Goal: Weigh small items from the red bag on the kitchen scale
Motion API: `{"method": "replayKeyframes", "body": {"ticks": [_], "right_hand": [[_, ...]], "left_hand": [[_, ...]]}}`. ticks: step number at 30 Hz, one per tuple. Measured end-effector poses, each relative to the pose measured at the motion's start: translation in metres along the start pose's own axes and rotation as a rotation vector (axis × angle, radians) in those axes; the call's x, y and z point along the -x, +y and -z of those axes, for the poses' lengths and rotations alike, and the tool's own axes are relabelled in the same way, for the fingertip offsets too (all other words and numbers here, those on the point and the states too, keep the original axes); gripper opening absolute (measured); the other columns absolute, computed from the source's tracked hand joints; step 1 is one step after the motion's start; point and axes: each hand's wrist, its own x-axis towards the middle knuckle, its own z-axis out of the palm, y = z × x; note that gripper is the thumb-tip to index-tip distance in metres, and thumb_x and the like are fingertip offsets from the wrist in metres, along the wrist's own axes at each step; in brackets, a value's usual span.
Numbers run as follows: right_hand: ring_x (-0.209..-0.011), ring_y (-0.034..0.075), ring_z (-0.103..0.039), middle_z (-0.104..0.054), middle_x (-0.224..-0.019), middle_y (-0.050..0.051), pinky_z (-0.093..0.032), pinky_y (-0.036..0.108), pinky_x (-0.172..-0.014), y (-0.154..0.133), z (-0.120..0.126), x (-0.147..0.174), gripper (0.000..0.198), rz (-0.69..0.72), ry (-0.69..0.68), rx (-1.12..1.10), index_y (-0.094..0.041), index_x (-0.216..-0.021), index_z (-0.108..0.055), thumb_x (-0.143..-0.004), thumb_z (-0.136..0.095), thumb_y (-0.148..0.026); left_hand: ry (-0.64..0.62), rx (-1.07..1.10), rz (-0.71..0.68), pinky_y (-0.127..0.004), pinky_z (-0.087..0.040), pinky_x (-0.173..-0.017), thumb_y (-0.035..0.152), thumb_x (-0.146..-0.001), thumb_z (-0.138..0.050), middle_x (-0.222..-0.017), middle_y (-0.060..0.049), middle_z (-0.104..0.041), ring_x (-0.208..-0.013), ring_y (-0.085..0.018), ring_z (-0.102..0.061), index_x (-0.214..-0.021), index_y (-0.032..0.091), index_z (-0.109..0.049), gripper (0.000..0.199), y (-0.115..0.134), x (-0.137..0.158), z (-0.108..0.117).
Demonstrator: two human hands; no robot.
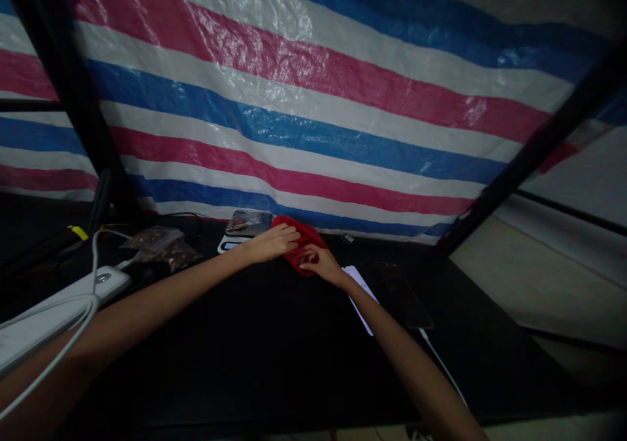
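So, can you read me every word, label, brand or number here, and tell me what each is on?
None can be read.
Small display on the scale-like device: too small.
Small pale item by the striped sheet: dark marks, too small.
White power strip: any marking too blurred.
Crumpled red item: no lettering shows.

On the table (274, 349), the bag (308, 233) lies right of the scale (262, 225), left of the phone (405, 298)
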Motion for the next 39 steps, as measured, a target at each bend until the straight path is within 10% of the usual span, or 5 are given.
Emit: {"method": "replayKeyframes", "body": {"ticks": [20,25,30,39], "right_hand": [[-0.072,0.013,-0.057,-0.061,-0.1,0.006,-0.047,0.028,-0.067,-0.004,0.023,0.01,0.038,-0.022,0.052,-0.249,-0.017,-0.097,-0.056,-0.063,-0.067,-0.032],[-0.086,0.019,-0.059,-0.06,-0.105,0.007,-0.046,0.034,-0.076,-0.016,0.036,0.004,0.04,-0.034,0.106,-0.299,-0.02,-0.102,-0.056,-0.067,-0.063,-0.037],[-0.096,0.021,-0.057,-0.062,-0.104,0.007,-0.043,0.038,-0.085,-0.04,0.043,-0.024,0.037,0.024,0.086,-0.244,-0.021,-0.103,-0.055,-0.069,-0.061,-0.036],[-0.082,0.017,-0.058,-0.062,-0.102,0.006,-0.045,0.034,-0.076,-0.071,0.035,-0.087,0.036,0.114,0.062,0.068,-0.019,-0.104,-0.055,-0.07,-0.059,-0.029]], "left_hand": [[0.046,0.272,0.193,-0.036,-0.03,-0.088,0.043,-0.077,-0.05,-0.111,-0.01,-0.046,-0.099,-0.023,-0.042,-0.112,0.022,-0.052,0.042,-0.005,0.056,0.035],[0.211,0.332,0.506,-0.037,-0.028,-0.094,0.04,-0.085,-0.036,-0.123,-0.012,-0.038,-0.113,-0.022,-0.035,-0.124,0.019,-0.039,0.044,-0.048,0.077,0.009],[-0.082,0.4,0.591,-0.038,-0.032,-0.09,0.053,-0.073,-0.051,-0.124,-0.019,-0.039,-0.113,-0.028,-0.039,-0.123,0.011,-0.042,0.065,-0.088,0.082,-0.039],[0.027,0.812,0.723,-0.027,-0.04,-0.077,0.047,-0.066,-0.061,-0.102,-0.009,-0.061,-0.09,-0.02,-0.055,-0.111,0.015,-0.055,0.055,-0.097,0.079,-0.053]]}}
